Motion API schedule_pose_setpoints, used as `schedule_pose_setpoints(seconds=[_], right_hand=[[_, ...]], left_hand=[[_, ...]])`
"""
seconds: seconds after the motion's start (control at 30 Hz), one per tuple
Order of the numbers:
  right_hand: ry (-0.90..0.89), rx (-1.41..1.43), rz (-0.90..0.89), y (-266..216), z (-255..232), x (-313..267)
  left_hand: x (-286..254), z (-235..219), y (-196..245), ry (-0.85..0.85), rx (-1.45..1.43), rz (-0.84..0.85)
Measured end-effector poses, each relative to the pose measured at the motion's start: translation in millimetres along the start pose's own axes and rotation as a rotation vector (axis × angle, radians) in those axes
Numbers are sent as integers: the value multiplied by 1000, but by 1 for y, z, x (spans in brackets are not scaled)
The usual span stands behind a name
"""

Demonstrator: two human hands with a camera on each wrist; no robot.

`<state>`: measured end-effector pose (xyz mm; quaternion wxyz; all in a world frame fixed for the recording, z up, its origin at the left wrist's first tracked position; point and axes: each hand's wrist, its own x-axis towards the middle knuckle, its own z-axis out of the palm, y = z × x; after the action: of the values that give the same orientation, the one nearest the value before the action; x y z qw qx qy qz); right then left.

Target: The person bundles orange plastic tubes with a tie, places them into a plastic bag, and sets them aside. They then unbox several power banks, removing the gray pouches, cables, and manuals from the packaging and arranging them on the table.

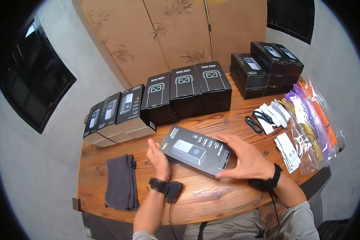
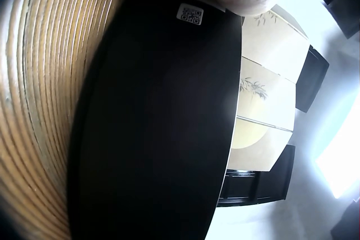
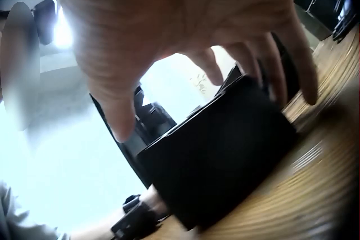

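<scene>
A black box (image 1: 194,150) printed with a grey device and yellow lettering lies slantwise between my hands. At its left end is my left hand (image 1: 159,162), thumb raised away from the box and the other fingers hidden by it. The left wrist view shows the box's dark side (image 2: 152,116) with a small QR label (image 2: 190,14). My right hand (image 1: 250,160) spreads round the right end, thumb by the near corner and fingers toward the far edge. In the right wrist view these fingers (image 3: 273,71) reach past the box end (image 3: 219,150), where a flap edge stands up.
Behind stands a row of black boxes (image 1: 184,90), with another stack (image 1: 264,74) at the back right. A dark cloth pouch pile (image 1: 121,182) lies left. Coiled black cables (image 1: 254,125), white papers (image 1: 287,152) and a clear bag of coloured strips (image 1: 314,124) lie right.
</scene>
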<state>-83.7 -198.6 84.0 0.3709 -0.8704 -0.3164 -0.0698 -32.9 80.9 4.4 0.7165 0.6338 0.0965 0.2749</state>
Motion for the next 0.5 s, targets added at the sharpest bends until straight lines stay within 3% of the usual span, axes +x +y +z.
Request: schedule_pose_setpoints(seconds=[0.07, 0.17, 0.5], right_hand=[[-86, -70, 136, -19, 7, -6], [-54, -66, 256, -28, 18, -10], [0, -84, 163, -30, 10, -33]], left_hand=[[1, -2, -1, -27, 13, -11], [-1, -1, 0, -46, 25, -25], [0, -5, -6, -35, 50, -41]])
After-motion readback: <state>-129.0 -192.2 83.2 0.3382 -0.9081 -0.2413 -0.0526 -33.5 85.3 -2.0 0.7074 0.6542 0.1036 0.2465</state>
